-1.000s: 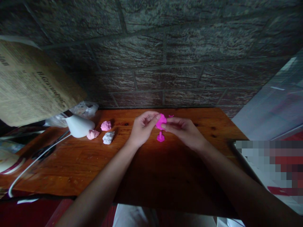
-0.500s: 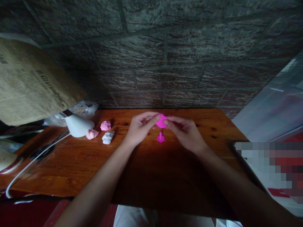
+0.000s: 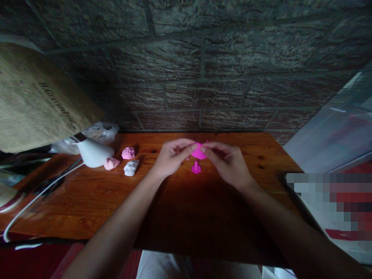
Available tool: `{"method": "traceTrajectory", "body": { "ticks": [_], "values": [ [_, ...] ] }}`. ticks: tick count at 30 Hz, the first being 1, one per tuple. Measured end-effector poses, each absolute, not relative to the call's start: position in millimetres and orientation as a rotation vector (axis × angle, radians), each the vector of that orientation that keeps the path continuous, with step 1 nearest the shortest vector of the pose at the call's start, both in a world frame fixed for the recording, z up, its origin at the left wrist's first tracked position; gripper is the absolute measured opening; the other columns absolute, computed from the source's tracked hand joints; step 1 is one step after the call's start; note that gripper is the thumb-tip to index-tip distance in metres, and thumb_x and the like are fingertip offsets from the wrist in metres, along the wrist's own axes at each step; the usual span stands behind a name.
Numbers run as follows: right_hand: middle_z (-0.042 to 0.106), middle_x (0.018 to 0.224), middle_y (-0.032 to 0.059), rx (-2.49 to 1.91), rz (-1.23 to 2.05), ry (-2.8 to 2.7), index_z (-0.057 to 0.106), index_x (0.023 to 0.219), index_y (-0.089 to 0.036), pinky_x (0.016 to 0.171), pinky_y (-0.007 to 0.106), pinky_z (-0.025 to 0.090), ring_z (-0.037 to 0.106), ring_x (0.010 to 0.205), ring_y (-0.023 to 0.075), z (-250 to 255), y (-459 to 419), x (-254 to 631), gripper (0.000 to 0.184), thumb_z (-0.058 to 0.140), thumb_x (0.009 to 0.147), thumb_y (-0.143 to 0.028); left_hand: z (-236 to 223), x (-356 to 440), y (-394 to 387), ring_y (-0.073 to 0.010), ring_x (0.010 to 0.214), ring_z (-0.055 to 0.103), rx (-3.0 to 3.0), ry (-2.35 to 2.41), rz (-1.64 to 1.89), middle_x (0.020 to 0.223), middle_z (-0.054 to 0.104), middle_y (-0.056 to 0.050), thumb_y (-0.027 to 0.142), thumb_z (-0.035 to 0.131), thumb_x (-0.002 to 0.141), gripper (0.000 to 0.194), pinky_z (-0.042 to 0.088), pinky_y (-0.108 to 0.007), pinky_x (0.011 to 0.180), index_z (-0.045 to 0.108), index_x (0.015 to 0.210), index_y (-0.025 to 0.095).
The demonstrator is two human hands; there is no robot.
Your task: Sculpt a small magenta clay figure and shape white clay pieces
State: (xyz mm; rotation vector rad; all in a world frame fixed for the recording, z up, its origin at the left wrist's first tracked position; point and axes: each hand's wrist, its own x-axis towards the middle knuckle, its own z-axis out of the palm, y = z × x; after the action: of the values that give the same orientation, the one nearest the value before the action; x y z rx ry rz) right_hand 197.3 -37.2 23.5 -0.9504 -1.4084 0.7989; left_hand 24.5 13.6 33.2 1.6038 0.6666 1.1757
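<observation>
Between my two hands is a flattened piece of bright pink modelling clay [image 3: 199, 152], held above the wooden table. My left hand [image 3: 173, 155] pinches its left side, thumb on the near face. My right hand [image 3: 228, 161] pinches the right side the same way. Just below the piece, a small magenta shape [image 3: 196, 167] stands on the table, with a short stem rising from a wider base. To the left lie a bright pink lump [image 3: 128, 153], a paler pink lump [image 3: 111, 163] and a white lump [image 3: 131, 167] of what looks like clay.
A lamp with a white base [image 3: 95, 153] and a printed paper-like shade [image 3: 43, 100] stands at the left, its white cable [image 3: 37, 201] crossing the table [image 3: 95, 205]. Dark scissors-like handles [image 3: 48, 186] lie near the cable. A brick-patterned wall [image 3: 180, 93] closes off the back.
The pink clay piece sits slightly lower between my fingers, and my thumbs have shifted on it. The whole view has moved a little; the lumps and magenta shape stay in place on the table.
</observation>
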Motion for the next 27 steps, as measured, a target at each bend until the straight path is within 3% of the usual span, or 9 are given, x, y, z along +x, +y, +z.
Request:
{"method": "traceTrajectory", "body": {
  "ticks": [6,11,15,21,27],
  "values": [
    [0.08,0.094,0.0023,-0.953,0.779,-1.383,0.08,0.094,-0.024,0.082,0.031,0.056,0.074,0.086,0.0184,17.8,-32.0,198.6,0.015,0.076,0.083,-0.034,31.0,23.4,15.8,-0.0089,0.054,0.057,1.703,0.681,1.188,0.074,0.076,-0.004,0.041,0.08,0.078,0.027,0.046,-0.022,0.053,0.079,0.087,0.016],
    [0.08,0.087,0.0025,-0.94,0.76,-1.308,0.08,0.087,-0.023,0.076,0.03,0.058,0.074,0.08,0.0182,19.3,-31.2,197.2,0.017,0.082,0.076,-0.036,31.5,24.0,14.8,-0.0132,0.069,0.068,1.761,0.686,1.257,0.085,0.08,-0.006,0.038,0.08,0.079,0.023,0.053,-0.024,0.066,0.081,0.085,0.016],
    [0.081,0.091,0.0031,-0.902,0.793,-1.362,0.08,0.088,-0.024,0.08,0.033,0.059,0.075,0.083,0.0193,21.2,-32.6,197.7,0.018,0.08,0.079,-0.039,31.5,23.1,14.7,-0.0128,0.065,0.068,1.738,0.712,1.245,0.083,0.08,-0.006,0.039,0.08,0.078,0.024,0.053,-0.023,0.061,0.082,0.089,0.017],
    [0.08,0.091,0.0027,-0.885,0.802,-1.363,0.081,0.09,-0.025,0.082,0.033,0.059,0.074,0.084,0.0187,19.5,-31.1,197.7,0.018,0.079,0.08,-0.039,32.7,20.8,13.6,-0.0197,0.083,0.075,1.671,0.707,1.198,0.093,0.081,-0.008,0.039,0.086,0.071,0.029,0.06,-0.031,0.081,0.082,0.089,0.017],
    [0.08,0.094,0.0034,-0.863,0.893,-1.322,0.08,0.092,-0.024,0.086,0.036,0.06,0.075,0.087,0.0197,19.8,-29.8,197.2,0.024,0.082,0.076,-0.042,36.4,19.4,13.6,-0.0174,0.076,0.074,1.629,0.706,1.196,0.087,0.081,-0.007,0.036,0.088,0.068,0.024,0.059,-0.029,0.077,0.082,0.084,0.018]
  ]
}}
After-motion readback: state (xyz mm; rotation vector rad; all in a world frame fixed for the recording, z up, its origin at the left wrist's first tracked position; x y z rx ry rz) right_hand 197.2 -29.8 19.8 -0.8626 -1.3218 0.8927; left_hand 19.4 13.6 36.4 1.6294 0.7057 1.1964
